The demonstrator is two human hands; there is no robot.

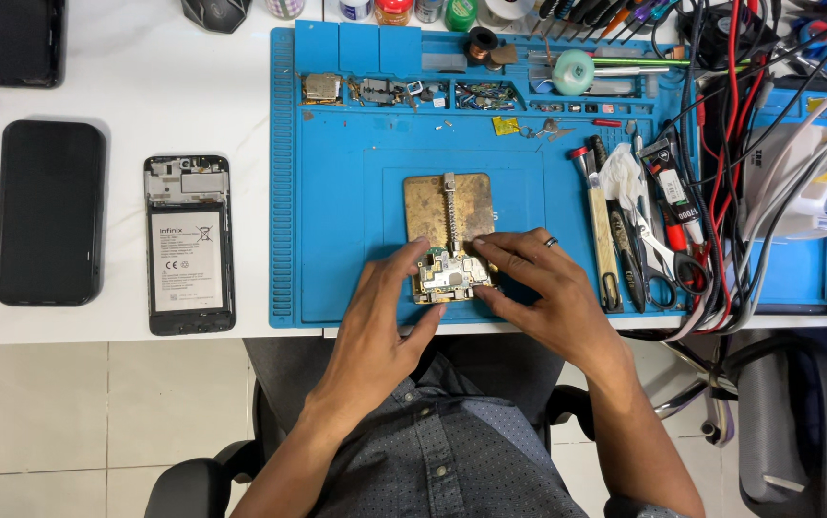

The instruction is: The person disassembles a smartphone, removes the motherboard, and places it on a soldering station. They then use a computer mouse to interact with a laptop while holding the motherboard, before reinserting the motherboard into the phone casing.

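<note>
- A small circuit board point(449, 275) is pinched from nine o'clock by the left hand point(382, 321), fingers closed on its edge.
- It is steadied from three o'clock by the right hand point(540, 288), likewise gripping, so it sits flat against the brass holder plate point(449, 209).
- An opened phone point(189, 245) lies at nine o'clock, off the blue mat point(346, 230).

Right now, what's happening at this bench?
A seated person has both hands on a small circuit board sitting at the near edge of a brass-coloured holder plate on a blue work mat. The left hand grips its left side, the right hand its right. An opened phone lies on the white table beside the mat.
</note>
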